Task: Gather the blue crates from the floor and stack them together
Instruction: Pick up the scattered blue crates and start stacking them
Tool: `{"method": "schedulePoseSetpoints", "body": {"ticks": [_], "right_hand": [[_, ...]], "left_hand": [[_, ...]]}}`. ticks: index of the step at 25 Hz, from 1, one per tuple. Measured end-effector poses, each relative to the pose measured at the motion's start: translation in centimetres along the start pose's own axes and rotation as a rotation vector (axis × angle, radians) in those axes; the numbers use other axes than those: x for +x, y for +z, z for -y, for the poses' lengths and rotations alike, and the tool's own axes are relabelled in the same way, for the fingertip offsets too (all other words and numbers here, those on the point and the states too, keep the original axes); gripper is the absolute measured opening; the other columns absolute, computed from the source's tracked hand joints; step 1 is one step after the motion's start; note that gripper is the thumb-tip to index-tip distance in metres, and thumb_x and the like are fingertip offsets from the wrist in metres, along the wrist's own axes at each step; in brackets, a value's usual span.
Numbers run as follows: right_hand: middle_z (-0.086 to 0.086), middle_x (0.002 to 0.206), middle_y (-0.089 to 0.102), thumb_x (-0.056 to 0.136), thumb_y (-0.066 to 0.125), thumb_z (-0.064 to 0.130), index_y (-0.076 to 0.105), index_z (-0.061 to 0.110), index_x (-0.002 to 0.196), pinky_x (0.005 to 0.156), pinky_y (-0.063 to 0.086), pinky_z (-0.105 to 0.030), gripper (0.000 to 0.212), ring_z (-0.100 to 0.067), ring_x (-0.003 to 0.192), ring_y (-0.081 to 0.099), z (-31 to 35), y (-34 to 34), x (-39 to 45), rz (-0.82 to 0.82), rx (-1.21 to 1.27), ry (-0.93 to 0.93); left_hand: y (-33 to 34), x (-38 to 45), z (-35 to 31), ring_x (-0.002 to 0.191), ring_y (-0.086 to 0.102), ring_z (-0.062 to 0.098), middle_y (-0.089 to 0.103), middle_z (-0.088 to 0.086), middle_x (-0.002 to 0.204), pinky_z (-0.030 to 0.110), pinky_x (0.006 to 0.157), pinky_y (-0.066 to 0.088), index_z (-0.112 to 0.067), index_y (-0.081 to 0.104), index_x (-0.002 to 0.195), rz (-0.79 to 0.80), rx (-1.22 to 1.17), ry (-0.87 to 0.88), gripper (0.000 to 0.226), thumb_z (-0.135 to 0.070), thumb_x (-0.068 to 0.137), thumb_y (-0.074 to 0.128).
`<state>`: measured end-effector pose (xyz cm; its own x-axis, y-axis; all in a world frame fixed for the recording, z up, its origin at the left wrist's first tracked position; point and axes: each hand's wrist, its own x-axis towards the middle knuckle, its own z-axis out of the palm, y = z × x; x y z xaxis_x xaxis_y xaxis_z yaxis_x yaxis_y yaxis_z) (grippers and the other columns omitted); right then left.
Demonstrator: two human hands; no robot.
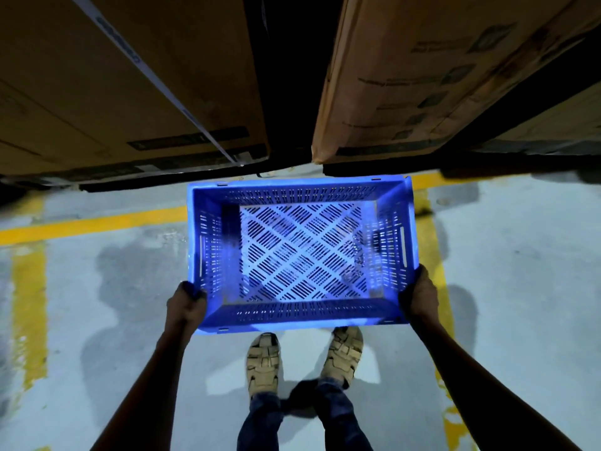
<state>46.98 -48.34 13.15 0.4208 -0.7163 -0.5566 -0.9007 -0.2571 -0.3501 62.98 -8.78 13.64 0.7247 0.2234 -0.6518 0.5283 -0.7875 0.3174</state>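
One blue crate (299,315) with slotted walls and a lattice bottom is held level in front of me, above the floor, and it is empty. My left hand (187,304) grips its near-left corner over the rim. At the near-right corner, my right hand (419,296) holds the rim the same way. The floor shows through the crate's bottom. No other blue crate is in view.
Two large cardboard boxes (130,92) (422,76) stand just ahead with a dark gap (289,92) between them. Yellow lines (97,222) mark the grey floor. My two feet in sandals (263,362) (341,353) stand right below the crate.
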Motion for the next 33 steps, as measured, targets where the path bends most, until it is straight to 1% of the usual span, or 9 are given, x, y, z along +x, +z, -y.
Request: {"method": "schedulePoseSetpoints", "body": {"ticks": [5, 10, 14, 18, 21, 23, 26, 30, 33], "right_hand": [[-0.021, 0.135, 0.048, 0.079, 0.067, 0.009, 0.013, 0.008, 0.155, 0.093, 0.043, -0.055, 0.094, -0.045, 0.120, 0.050, -1.8, 1.1, -1.7, 0.075, -0.144, -0.013], [-0.027, 0.142, 0.038, 0.083, 0.064, 0.007, -0.005, 0.011, 0.158, 0.084, 0.047, -0.052, 0.103, -0.051, 0.117, 0.048, -2.8, 1.5, -2.2, 0.082, -0.149, -0.053], [-0.020, 0.114, 0.060, 0.083, 0.054, 0.005, 0.013, 0.030, 0.157, 0.073, 0.056, -0.055, 0.088, -0.046, 0.092, 0.062, -2.1, 1.3, -1.9, 0.036, 0.024, 0.037], [-0.015, 0.125, 0.066, 0.076, 0.044, -0.003, 0.047, 0.022, 0.144, 0.090, 0.051, -0.043, 0.072, -0.040, 0.109, 0.062, -2.0, 0.9, -1.8, -0.155, 0.218, 0.078], [-0.015, 0.119, 0.068, 0.069, 0.040, 0.009, 0.052, 0.019, 0.140, 0.087, 0.051, -0.042, 0.073, -0.041, 0.103, 0.064, -2.5, 0.9, -2.4, -0.151, 0.201, 0.056], [-0.017, 0.109, 0.071, 0.069, 0.042, 0.003, 0.051, 0.020, 0.140, 0.078, 0.052, -0.044, 0.074, -0.044, 0.091, 0.065, -3.0, 0.8, -3.2, -0.128, 0.155, -0.019], [-0.016, 0.117, 0.070, 0.078, 0.043, -0.008, 0.044, 0.023, 0.146, 0.077, 0.051, -0.045, 0.075, -0.043, 0.094, 0.064, -3.5, 0.6, -3.2, -0.075, 0.136, -0.034], [-0.021, 0.122, 0.066, 0.088, 0.042, -0.004, 0.023, 0.027, 0.157, 0.078, 0.051, -0.045, 0.077, -0.042, 0.096, 0.063, -3.6, 0.5, -3.1, 0.016, 0.087, -0.004], [-0.028, 0.117, 0.065, 0.089, 0.044, -0.004, 0.007, 0.025, 0.159, 0.077, 0.050, -0.048, 0.084, -0.045, 0.093, 0.062, -3.7, 0.4, -3.4, 0.044, 0.005, -0.014]], "left_hand": [[0.3, -0.8, -0.2, 0.105, 0.060, 0.044, 0.062, 0.032, 0.113, 0.041, 0.087, 0.048, 0.002, 0.055, 0.112, -0.017, 0.002, -0.045, 0.028, -0.018, 0.093, 0.059], [0.6, -1.7, -0.1, 0.113, 0.058, 0.044, 0.059, 0.028, 0.124, 0.044, 0.095, 0.049, -0.001, 0.051, 0.125, -0.050, 0.032, -0.150, 0.043, -0.024, 0.091, 0.062], [1.0, -3.4, 1.5, 0.103, 0.062, 0.045, 0.049, 0.032, 0.134, 0.054, 0.066, 0.060, 0.006, 0.049, 0.131, 0.109, -0.303, -0.375, 0.051, -0.024, 0.093, 0.065], [1.7, -4.1, 1.7, 0.105, 0.064, 0.052, 0.053, 0.039, 0.130, 0.052, 0.067, 0.057, 0.021, 0.052, 0.121, 0.018, -0.541, -0.293, 0.037, -0.002, 0.093, 0.061], [1.9, -4.8, 2.1, 0.079, 0.072, 0.046, 0.060, 0.040, 0.119, 0.040, 0.058, 0.058, 0.017, 0.055, 0.117, -0.016, -0.455, -0.275, 0.031, 0.000, 0.092, 0.059], [1.9, -5.1, 2.1, 0.063, 0.072, 0.036, 0.062, 0.035, 0.117, 0.035, 0.053, 0.057, 0.014, 0.054, 0.120, -0.011, -0.455, -0.309, 0.033, 0.000, 0.091, 0.057], [1.9, -5.2, 1.5, 0.037, 0.065, 0.015, 0.061, 0.032, 0.115, 0.028, 0.046, 0.056, 0.015, 0.053, 0.124, -0.003, -0.453, -0.310, 0.035, 0.001, 0.092, 0.055], [1.7, -5.4, 1.6, 0.063, 0.067, 0.040, 0.057, 0.034, 0.125, 0.038, 0.050, 0.058, 0.012, 0.049, 0.126, -0.007, -0.344, -0.329, 0.037, -0.003, 0.093, 0.055], [1.9, -6.0, 1.2, 0.085, 0.065, 0.047, 0.053, 0.032, 0.128, 0.056, 0.078, 0.059, 0.004, 0.045, 0.125, -0.030, -0.201, -0.337, 0.039, -0.012, 0.092, 0.057]]}}
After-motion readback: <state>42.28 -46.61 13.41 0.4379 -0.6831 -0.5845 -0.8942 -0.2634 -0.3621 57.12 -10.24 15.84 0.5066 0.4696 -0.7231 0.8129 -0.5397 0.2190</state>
